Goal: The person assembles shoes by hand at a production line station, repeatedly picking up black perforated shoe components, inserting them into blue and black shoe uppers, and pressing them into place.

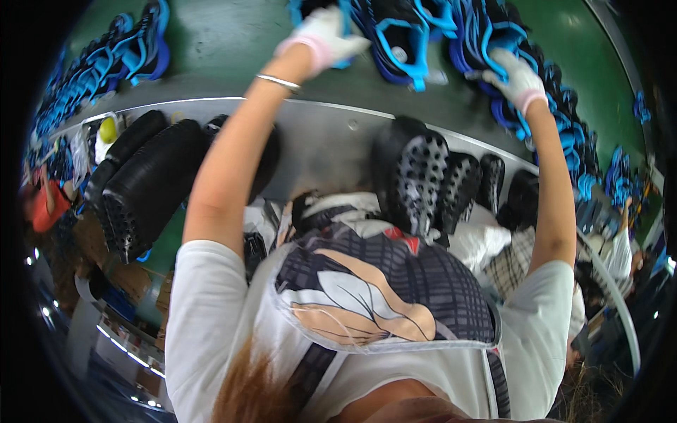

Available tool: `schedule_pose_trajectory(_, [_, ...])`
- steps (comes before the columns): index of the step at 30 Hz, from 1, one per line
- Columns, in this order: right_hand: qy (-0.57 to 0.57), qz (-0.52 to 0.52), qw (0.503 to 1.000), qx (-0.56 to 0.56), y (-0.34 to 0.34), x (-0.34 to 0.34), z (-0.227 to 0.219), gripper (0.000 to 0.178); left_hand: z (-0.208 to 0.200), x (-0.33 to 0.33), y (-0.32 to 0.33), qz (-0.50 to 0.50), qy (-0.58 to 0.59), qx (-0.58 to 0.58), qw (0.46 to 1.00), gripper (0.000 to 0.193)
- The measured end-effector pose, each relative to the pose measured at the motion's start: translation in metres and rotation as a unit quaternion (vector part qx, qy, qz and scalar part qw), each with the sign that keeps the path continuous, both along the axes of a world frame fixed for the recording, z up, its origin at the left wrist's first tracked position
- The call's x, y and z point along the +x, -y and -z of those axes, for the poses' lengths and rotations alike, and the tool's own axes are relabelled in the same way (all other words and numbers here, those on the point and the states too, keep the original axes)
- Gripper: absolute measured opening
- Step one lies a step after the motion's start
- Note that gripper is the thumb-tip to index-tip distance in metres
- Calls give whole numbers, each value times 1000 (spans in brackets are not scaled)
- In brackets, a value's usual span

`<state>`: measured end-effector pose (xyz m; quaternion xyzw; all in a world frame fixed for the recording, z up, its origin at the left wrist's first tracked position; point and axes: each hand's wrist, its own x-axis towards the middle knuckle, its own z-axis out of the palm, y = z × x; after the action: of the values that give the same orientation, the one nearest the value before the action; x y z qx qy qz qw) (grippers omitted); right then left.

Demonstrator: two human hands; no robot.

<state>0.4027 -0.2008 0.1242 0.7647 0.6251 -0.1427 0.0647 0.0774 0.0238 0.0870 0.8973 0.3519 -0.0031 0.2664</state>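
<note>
**White-gloved left hand (pixel 326 39), white-gloved right hand (pixel 518 81): both stretched forward**

At far left, blue-trimmed black shoes (pixel 144 51) lie on a dark green surface (pixel 222 49). The left hand partly covers a black-and-blue shoe (pixel 345 17), thumb spread; I cannot tell whether its fingers clamp it. The right hand's fingers overlap another black-and-blue shoe (pixel 476 32), thumb apart; I cannot tell their grip.

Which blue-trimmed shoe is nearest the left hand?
The shoe at the picture's top edge, just left of the large central shoe; it alone is partly hidden behind the left hand.
</note>
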Motion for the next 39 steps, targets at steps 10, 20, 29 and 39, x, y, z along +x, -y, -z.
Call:
schedule_pose_trajectory(10, [-277,10,950,145,75,-187,-139,35,34,-112,-61,-171,-163,135,962,37])
schedule_pose_trajectory(20, [-231,-53,950,202,104,-229,-123,47,-35,-86,69,-111,99,207,967,45])
schedule_pose_trajectory(29, [-610,301,709,187,123,-218,-155,37,-117,-67,180,-123,355,-537,755,51])
schedule_pose_trajectory(39, [-749,242,613,70,156,-228,-130,44,-185,-48,198,-187,361,-431,806,44])
